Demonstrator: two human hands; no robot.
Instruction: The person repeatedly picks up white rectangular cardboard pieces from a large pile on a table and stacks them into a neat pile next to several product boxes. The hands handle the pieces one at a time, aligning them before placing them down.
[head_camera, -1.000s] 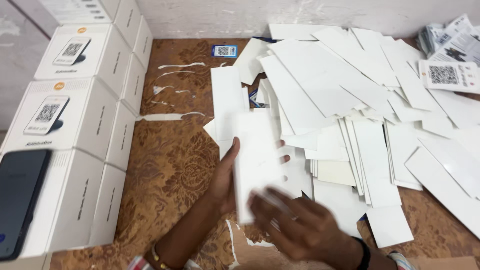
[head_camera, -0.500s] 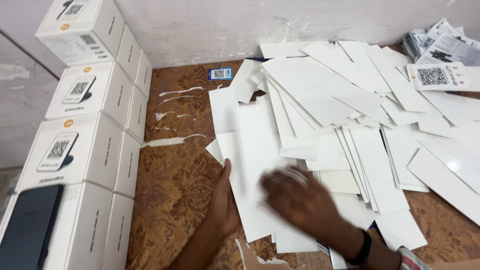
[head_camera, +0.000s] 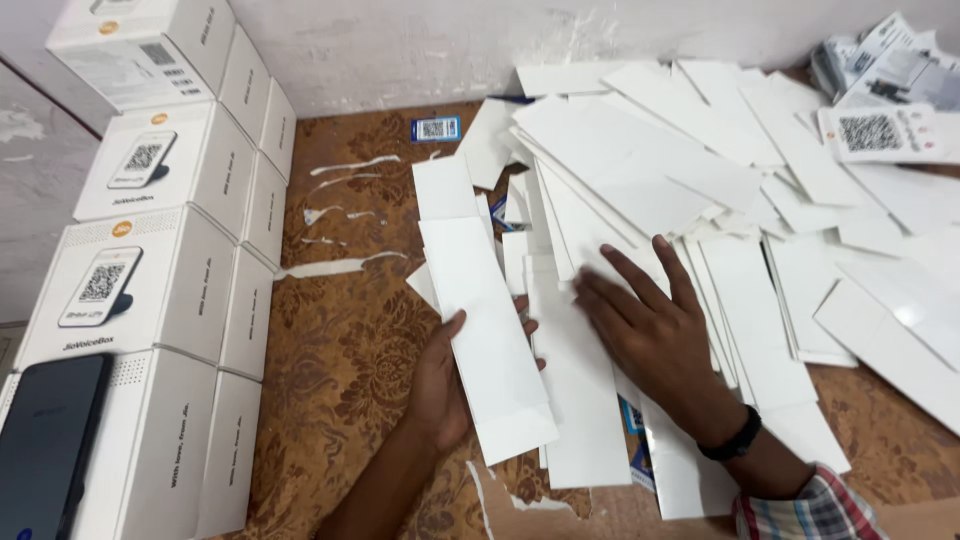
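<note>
White card, now apparently tilted leftward

We see a packing or stock place, perhaps the back room of a small shop, and not a home. Along the left side stand many same white product boxes, put in rows, each with a picture of a small device on its top. On the brown patterned surface lies a big loose heap of white card sleeves, all of one kind. In the far right corner is a pile of printed leaflets. The wall behind is rough, with worn paint.
</note>
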